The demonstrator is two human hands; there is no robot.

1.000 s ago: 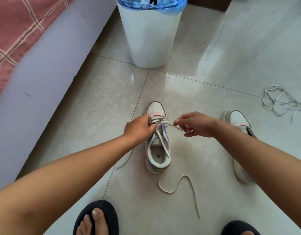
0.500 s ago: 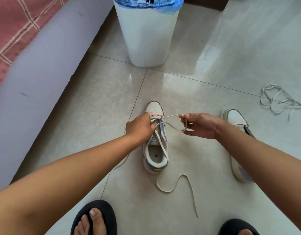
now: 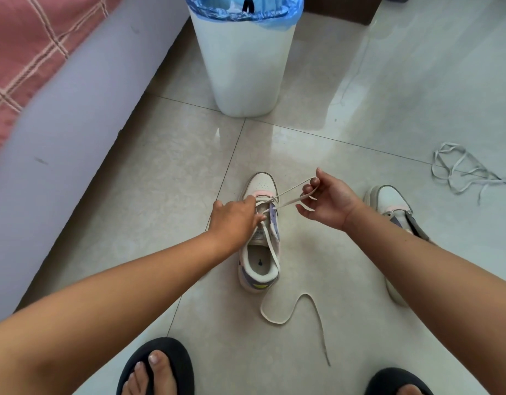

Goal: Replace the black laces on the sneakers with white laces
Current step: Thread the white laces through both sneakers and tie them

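If your right hand (image 3: 328, 202), pinching the white lace (image 3: 291, 196), yanks right while your left hand (image 3: 236, 216) only grips the sneaker (image 3: 260, 238), the ends may finish uneven.

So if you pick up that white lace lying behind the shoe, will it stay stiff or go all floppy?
Probably floppy: the white lace lies in loose curves on the floor. It likely weighs very little, being thin and flat. The right hand pulls one stretch straight only by pulling it tight.

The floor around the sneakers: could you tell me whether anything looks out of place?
A loose lace lies tangled on the tiles at far right, apart from both sneakers, and the second sneaker shows no lacing.
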